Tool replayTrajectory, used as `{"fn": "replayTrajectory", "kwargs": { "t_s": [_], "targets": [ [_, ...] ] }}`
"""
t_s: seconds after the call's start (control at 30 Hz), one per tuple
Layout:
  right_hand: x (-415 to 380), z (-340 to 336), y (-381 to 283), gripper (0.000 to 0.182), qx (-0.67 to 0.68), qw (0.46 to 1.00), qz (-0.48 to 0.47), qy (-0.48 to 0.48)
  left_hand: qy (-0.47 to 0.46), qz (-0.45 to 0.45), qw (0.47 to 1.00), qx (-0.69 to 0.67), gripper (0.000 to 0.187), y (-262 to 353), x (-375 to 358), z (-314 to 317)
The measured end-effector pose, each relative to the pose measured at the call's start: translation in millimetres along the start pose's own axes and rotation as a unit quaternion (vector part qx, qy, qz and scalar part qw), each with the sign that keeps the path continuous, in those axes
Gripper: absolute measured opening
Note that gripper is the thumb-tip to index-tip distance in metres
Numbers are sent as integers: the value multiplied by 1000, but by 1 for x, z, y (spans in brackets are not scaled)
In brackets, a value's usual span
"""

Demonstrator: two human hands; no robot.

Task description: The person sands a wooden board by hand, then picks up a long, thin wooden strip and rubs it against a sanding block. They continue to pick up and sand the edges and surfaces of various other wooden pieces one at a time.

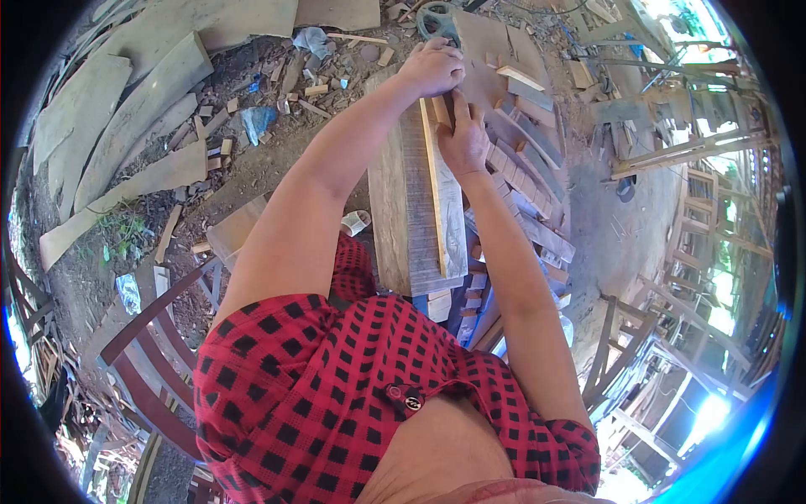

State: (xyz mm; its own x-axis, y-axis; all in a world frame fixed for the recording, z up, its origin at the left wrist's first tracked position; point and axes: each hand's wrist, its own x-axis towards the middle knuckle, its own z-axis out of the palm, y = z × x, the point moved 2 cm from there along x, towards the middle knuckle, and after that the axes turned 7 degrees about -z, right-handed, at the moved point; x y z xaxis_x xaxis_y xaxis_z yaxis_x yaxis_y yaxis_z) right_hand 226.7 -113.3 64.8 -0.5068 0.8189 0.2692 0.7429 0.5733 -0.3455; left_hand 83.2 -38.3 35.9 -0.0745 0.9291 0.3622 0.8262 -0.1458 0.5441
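Note:
My left hand is at the far end of the bench, its fingers curled down around something too small to make out, just below a greenish metal wheel. Closer to me, my right hand grips a narrow wooden piece, with one finger stretched along it. Beside that hand, a long pale board lies lengthwise on the grey, grained bench plank. The far end of the board is partly hidden by my hands.
Cut wood pieces are stacked right of the bench. Curved slabs and offcuts litter the ground on the left. A reddish-brown wooden chair stands at the lower left. Wooden frames stand on the right.

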Motion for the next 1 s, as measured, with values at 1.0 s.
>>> {"fn": "replayTrajectory", "kwargs": {
  "t_s": [1.0],
  "targets": [
    [-48, -12, -14, 65, 58, 998, -8, -20, -8, 80, 997, -14, 26, 13, -51, -19]
  ]
}}
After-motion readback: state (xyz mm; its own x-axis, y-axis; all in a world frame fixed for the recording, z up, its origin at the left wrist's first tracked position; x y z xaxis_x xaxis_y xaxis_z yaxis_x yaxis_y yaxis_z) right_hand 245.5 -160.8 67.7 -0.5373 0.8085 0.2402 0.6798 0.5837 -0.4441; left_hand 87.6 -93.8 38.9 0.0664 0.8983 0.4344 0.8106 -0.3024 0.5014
